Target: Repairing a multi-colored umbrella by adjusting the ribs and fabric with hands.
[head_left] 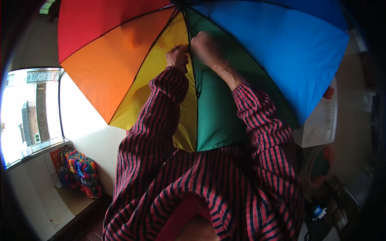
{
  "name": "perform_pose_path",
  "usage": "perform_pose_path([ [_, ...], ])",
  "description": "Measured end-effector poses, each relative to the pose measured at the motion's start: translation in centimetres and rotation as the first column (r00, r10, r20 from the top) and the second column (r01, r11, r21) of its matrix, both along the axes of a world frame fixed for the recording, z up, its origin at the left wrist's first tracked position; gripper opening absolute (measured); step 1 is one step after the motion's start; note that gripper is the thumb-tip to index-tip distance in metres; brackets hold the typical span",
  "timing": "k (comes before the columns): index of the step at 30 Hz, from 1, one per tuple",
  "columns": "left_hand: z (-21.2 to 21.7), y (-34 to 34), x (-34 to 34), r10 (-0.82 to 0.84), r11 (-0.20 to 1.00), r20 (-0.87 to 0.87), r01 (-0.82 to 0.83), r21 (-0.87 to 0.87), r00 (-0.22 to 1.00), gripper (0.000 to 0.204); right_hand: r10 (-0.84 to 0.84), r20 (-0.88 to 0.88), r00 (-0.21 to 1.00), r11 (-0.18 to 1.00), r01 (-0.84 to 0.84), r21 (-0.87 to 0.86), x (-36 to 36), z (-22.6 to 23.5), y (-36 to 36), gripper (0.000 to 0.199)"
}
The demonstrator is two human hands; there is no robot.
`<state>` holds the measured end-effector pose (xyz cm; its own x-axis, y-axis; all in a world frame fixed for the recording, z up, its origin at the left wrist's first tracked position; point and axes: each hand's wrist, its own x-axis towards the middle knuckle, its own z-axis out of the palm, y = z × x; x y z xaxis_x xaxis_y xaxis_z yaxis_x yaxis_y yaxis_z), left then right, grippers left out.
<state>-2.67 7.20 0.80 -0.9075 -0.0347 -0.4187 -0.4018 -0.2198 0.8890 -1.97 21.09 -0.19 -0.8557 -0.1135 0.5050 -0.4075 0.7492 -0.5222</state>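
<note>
An opened umbrella [225,116] spreads in front of me, its panels red, orange, yellow, green and blue. Thin dark ribs run down it from a dark hub [180,3] at the top edge. My left hand [177,57] is in front of the yellow panel, its fingers closed in a pinch at the umbrella rib [197,120] between yellow and green. Just right of that rib, my right hand [207,48] is raised before the green panel. Motion smears it, and its fingers do not show clearly.
At the left is a bright window [32,112]. Below it sits a bundle of multicoloured knotted yarn or fabric [80,166]. A white plastic bin [319,128] stands at the right behind the umbrella's edge, with a round reddish container [321,164] below it.
</note>
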Motion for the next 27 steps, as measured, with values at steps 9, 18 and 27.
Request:
perform_pose_path([
  [9,-1.2,-0.3,1.3,-0.036,0.983,-0.171,0.003,-0.185,0.985,0.018,0.135,0.202,0.970,-0.002,0.204,-0.979,2.5,9.2,6.0,0.012],
  [18,-1.8,0.1,2.1,-0.157,0.791,-0.457,-0.166,-0.589,0.875,0.033,-0.173,0.192,0.966,0.196,0.225,-0.954,3.3,8.9,9.3,0.011],
  [27,-2.3,0.6,1.8,-0.030,0.953,-0.273,-0.055,-0.298,0.962,0.035,0.034,0.248,0.968,0.867,0.095,-0.489,0.5,3.2,5.2,0.006],
])
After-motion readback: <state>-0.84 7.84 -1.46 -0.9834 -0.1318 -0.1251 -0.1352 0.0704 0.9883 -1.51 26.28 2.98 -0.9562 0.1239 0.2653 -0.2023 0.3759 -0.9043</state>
